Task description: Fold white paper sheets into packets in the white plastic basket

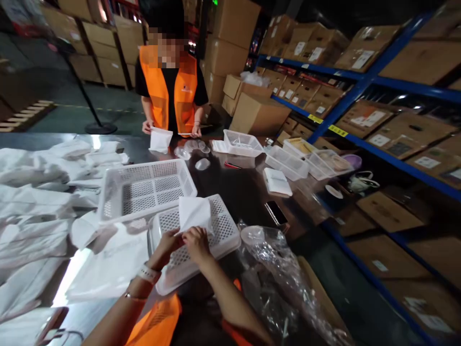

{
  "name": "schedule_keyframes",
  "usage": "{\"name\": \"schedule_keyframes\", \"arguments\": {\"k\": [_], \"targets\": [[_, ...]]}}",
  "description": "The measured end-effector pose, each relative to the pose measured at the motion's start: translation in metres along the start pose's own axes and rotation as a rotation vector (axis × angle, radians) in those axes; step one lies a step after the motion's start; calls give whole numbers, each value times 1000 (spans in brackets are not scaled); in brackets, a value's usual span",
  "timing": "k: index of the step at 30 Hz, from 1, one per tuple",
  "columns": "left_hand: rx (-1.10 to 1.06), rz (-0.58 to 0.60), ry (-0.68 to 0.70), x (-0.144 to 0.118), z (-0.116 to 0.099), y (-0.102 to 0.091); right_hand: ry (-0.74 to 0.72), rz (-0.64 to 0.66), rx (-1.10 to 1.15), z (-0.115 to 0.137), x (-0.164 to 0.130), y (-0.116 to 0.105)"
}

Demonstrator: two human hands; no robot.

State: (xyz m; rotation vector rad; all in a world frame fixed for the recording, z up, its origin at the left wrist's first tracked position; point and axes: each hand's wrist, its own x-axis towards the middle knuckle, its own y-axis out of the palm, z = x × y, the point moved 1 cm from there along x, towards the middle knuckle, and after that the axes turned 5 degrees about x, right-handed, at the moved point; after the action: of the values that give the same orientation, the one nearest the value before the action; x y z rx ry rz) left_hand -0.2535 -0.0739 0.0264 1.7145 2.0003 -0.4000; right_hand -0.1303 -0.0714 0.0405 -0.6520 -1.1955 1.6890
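At lower centre of the frame, the left hand (168,241) and right hand (196,241) pinch the bottom edge of a white bag (193,213) above a perforated white basket (201,235) on the desk (248,192), each grip pressed on the bag; opening it looks the step in hand, which calls for parting the edges.

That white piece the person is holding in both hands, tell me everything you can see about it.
The white bag looks like a thin, flat plastic or paper-like pouch, plain and unmarked, slightly creased. It stands tilted upward, its lower edge pinched by the left hand and the right hand. It hangs just above a white perforated basket on the dark table. Whether anything is inside cannot be told.
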Motion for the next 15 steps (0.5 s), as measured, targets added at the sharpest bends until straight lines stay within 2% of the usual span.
{"name": "schedule_keyframes", "arguments": {"k": [6, 8, 10, 12, 13, 15], "targets": [[-64, -23, -48, 0, 11, 2, -59, 11, 32, 1, -7, 20], [-71, -37, -40, 0, 13, 1, -5, -19, 92, -6, -11, 25], [-76, -54, -28, 0, 14, -1, 130, -82, 119, -24, -27, 20], [-76, -67, 0, -2, 16, -6, 333, -166, 61, -53, -63, -1], [-70, -66, 27, -3, 17, -9, 489, -225, -15, -70, -90, -16], [-32, -54, 111, -7, 21, -13, 611, -272, -99, -101, -152, -49]]}}
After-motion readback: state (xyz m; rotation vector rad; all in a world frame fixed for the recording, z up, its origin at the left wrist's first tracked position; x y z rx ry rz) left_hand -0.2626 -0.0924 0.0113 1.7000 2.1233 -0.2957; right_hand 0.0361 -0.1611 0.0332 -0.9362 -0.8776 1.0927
